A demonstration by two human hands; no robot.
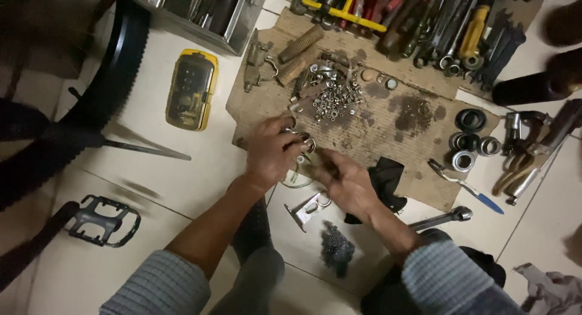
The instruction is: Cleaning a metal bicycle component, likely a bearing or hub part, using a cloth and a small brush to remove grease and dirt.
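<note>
Floor (182, 187) was laid w/ pale square tiles, thin grout lines seen running diagonally. Light was dim & warm; corners, esp. upper left, were left in shadow. A stained cardboard sheet (388, 118) was spread over the tiles at centre, its far edge met by a row of tools. A metal box (239, 27) was set at the top edge. No walls or windows were caught.
</note>
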